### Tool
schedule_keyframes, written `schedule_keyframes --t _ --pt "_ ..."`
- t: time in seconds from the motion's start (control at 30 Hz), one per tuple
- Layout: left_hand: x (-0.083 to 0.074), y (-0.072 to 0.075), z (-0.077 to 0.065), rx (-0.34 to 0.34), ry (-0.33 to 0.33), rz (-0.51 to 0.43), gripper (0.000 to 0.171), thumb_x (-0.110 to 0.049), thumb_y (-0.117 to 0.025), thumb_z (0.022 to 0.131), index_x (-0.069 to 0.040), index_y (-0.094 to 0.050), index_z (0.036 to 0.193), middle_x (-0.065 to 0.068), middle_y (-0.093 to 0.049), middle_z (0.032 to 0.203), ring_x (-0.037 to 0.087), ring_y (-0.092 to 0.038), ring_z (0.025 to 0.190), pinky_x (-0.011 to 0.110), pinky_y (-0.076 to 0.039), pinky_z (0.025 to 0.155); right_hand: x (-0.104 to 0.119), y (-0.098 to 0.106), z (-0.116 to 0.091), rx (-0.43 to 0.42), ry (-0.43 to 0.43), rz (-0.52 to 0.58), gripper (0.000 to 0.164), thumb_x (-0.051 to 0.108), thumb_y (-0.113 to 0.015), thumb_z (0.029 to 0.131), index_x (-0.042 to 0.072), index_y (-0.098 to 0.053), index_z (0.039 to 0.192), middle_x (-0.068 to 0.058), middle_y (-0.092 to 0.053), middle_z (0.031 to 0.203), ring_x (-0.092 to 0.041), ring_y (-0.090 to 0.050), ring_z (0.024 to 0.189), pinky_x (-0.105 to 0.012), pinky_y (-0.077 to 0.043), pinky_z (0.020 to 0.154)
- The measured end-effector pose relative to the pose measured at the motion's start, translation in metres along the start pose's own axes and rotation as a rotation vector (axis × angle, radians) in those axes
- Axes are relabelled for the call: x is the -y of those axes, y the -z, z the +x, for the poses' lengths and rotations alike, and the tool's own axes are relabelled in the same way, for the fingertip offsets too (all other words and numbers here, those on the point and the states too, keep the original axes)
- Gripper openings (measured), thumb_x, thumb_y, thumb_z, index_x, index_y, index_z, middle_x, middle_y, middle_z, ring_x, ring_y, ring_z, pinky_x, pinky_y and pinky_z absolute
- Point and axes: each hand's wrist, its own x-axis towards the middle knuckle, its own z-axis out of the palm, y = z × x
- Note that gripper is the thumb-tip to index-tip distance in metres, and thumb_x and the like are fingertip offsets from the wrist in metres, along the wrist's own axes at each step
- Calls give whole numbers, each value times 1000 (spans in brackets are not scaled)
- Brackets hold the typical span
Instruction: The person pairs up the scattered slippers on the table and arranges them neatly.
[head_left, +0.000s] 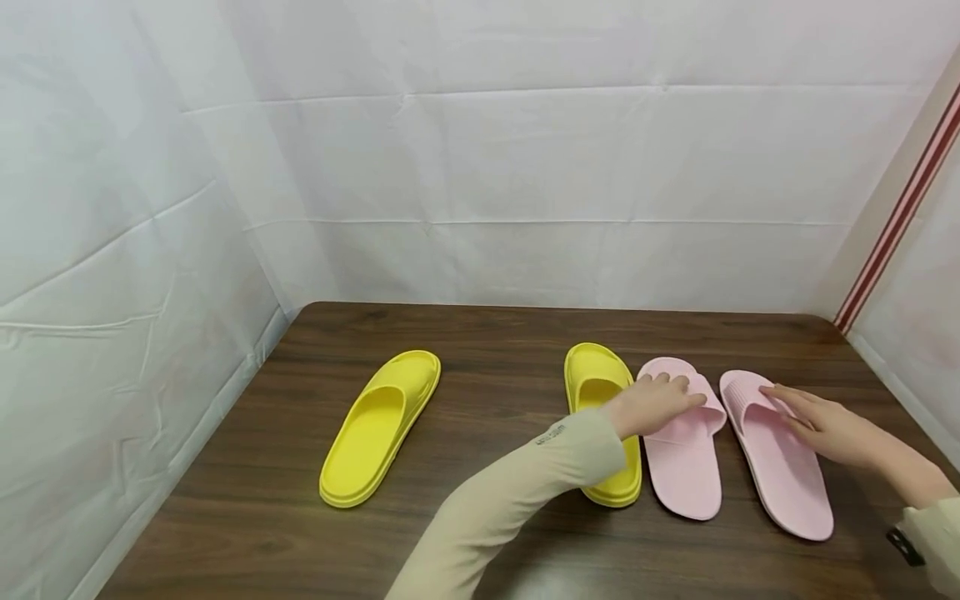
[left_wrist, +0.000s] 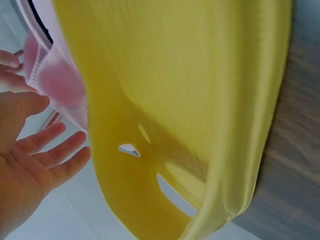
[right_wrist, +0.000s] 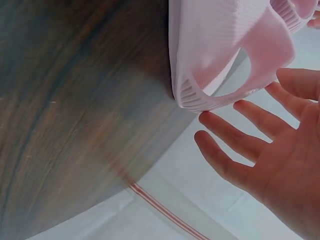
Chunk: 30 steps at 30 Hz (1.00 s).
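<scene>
Two pink slippers lie side by side at the right of the table. Above the strap of the left pink slipper (head_left: 684,479) is my left hand (head_left: 651,406), its forearm crossing over a yellow slipper (head_left: 596,358). The left wrist view shows that hand (left_wrist: 30,165) with spread fingers, close to the yellow slipper's edge. My right hand (head_left: 832,427) is at the strap of the right pink slipper (head_left: 797,487). In the right wrist view its fingers (right_wrist: 232,135) are spread beside the strap; whether they touch it is hard to tell.
A second yellow slipper (head_left: 371,429) lies apart on the left half of the dark wooden table (head_left: 247,500). White sheeting (head_left: 517,158) hangs behind the table and along both sides. A red-striped band (head_left: 900,212) runs down at the right.
</scene>
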Motion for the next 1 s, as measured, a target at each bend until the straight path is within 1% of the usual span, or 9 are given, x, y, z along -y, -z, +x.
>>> schedule_keyframes --t 0.1,0.17,0.23,0.37,0.5,0.63,0.8,0.87,1.0 --pt "-4 0 -6 -20 -30 15 40 -15 -37 96 -34 -39 131 -6 -48 120 12 -50 96 24 -42 77 0 0 -6 -35 21 24 47 9 -59 83 12 -45 128 -23 -55 116 3 -37 119 -1 -24 90" --pt "-7 -1 -11 -39 -40 32 41 -16 -38 96 -34 -37 132 -6 -49 117 11 -51 93 23 -43 74 1 -1 -9 -64 48 43 47 6 -60 82 11 -47 126 -23 -55 115 21 -20 115 6 -10 87" --pt "-9 -3 -15 -61 -49 42 41 -17 -39 95 -33 -37 133 -6 -50 115 12 -52 91 23 -43 71 3 -3 -11 -80 80 68 48 2 -60 80 8 -47 125 -25 -54 114 30 -9 108 8 -5 87" --pt "-11 -7 -24 -111 -66 52 41 -17 -41 94 -30 -36 133 -6 -51 117 12 -53 90 21 -43 69 6 -5 -15 -102 106 71 52 0 -63 77 9 -47 125 -26 -54 112 30 -9 109 8 -6 87" --pt "-10 -8 -32 -138 -86 40 34 -17 -43 93 -25 -41 125 -6 -54 114 12 -54 88 21 -44 68 5 -4 -20 -116 77 20 56 3 -67 74 12 -47 126 -22 -56 111 25 -20 108 5 -19 84" --pt "-11 -8 -40 -91 -80 33 25 -22 -43 93 -24 -46 117 -6 -54 111 12 -52 90 22 -43 70 4 -3 -25 -128 53 -17 56 4 -69 71 12 -49 123 -18 -59 109 20 -32 105 1 -27 76" --pt "-12 -11 -46 -48 -53 52 33 -30 -43 92 -25 -44 125 -7 -50 119 11 -48 102 25 -43 81 3 -2 -29 -128 36 -15 56 5 -69 71 12 -49 123 -18 -59 109 15 -40 103 0 -28 76" --pt "-13 -12 -47 -51 -43 69 35 -31 -43 93 -25 -43 127 -6 -49 119 11 -48 105 27 -42 87 5 -2 -30 -124 27 -25 56 5 -70 71 13 -49 123 -18 -59 108 6 -49 101 -2 -31 75" --pt "-13 -15 -47 -50 -23 89 38 -33 -40 93 -24 -41 130 -5 -48 121 11 -47 110 33 -38 97 8 -5 -32 -131 35 17 58 2 -67 73 11 -47 126 -24 -57 109 15 -30 115 3 -21 88"
